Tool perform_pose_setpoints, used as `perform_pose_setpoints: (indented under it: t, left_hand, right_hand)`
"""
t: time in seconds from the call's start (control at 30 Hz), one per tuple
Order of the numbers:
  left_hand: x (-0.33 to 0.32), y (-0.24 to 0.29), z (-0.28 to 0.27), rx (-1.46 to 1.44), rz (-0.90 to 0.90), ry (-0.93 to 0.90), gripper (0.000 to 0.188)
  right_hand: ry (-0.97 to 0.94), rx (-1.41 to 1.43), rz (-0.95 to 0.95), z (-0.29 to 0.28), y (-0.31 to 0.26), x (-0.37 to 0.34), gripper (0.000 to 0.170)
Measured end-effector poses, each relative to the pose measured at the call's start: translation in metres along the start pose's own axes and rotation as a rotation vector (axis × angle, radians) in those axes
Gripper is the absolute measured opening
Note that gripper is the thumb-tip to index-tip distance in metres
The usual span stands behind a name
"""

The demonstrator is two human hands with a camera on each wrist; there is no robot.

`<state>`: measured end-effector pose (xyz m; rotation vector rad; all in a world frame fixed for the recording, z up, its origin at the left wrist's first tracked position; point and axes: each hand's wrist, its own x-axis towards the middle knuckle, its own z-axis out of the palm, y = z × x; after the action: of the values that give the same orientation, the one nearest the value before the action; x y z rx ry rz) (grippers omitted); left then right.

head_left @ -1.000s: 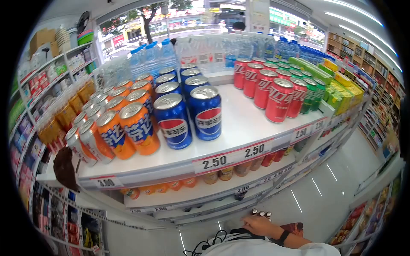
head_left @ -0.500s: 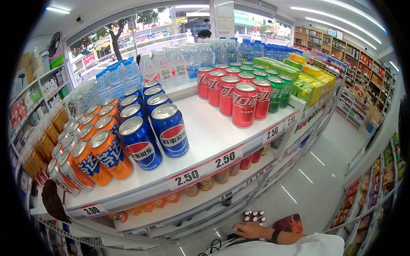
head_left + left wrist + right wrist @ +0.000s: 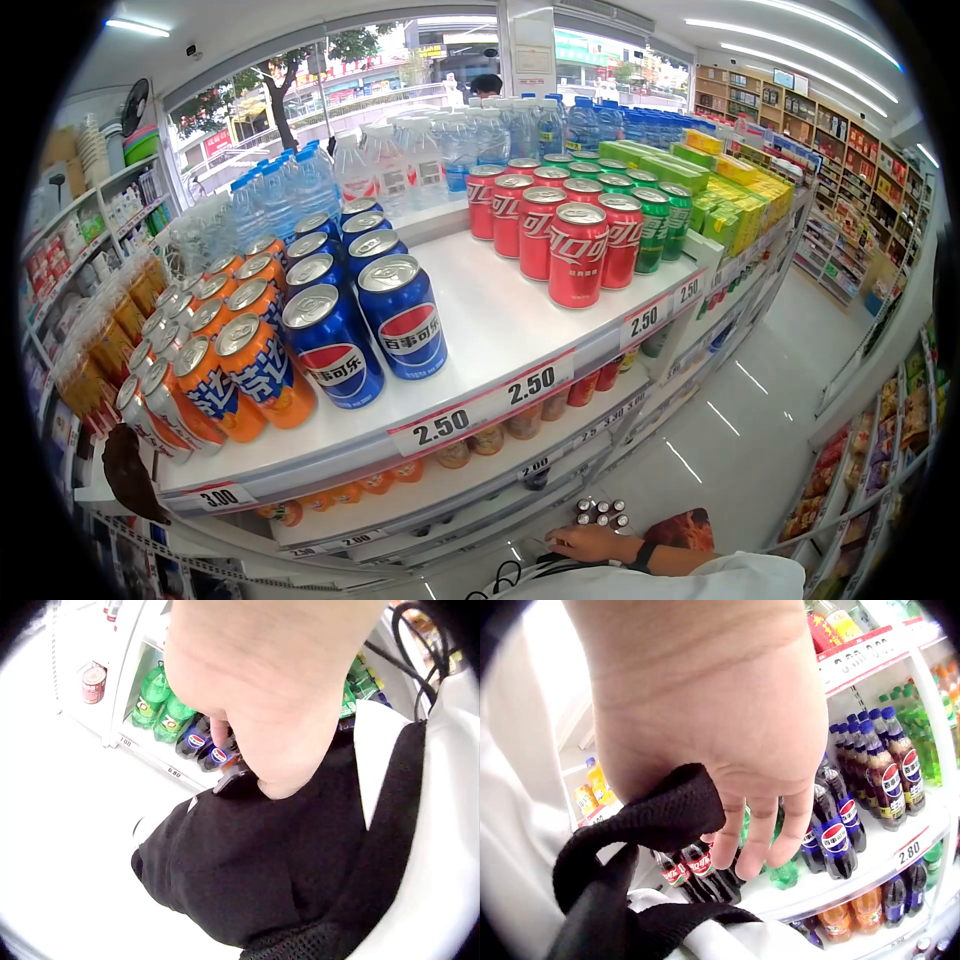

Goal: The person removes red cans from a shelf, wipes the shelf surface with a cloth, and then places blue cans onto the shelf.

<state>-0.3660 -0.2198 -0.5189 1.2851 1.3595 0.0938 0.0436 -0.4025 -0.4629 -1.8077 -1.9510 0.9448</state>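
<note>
In the head view my right hand (image 3: 585, 543) hangs low in front of my body, apart from the shelf, a black band on its wrist. Its fingers point down, loosely straight, in the right wrist view, with a black strap (image 3: 679, 814) crossing by the thumb. My left hand (image 3: 255, 697) hangs beside black clothing (image 3: 247, 855); a small dark rounded thing (image 3: 234, 780) shows by its thumb, and most of its fingers are hidden. On the white top shelf stand blue Pepsi cans (image 3: 403, 320), orange soda cans (image 3: 262, 370), red cola cans (image 3: 577, 255) and green cans (image 3: 650, 230).
Water bottles (image 3: 390, 165) line the back of the shelf, with yellow and green drink cartons (image 3: 745, 205) to the right. Price labels (image 3: 485, 405) run along the front edge. Several small dark-sided cans or bottles (image 3: 600, 513) stand near the floor. Snack shelves (image 3: 850, 480) flank the aisle.
The head view has swung right, so the shelf and cans sit further left in it. My right hand stays low in front of my body. No can has visibly moved on the shelf.
</note>
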Motion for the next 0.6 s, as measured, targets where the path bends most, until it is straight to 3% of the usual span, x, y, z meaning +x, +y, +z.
perform_pose_setpoints:
  t: [0.6]
  left_hand:
    - [-0.055, -0.034, -0.009, -0.258, -0.085, 0.020, 0.040]
  right_hand:
    - [-0.068, 0.078, -0.049, 0.007, 0.010, 0.023, 0.034]
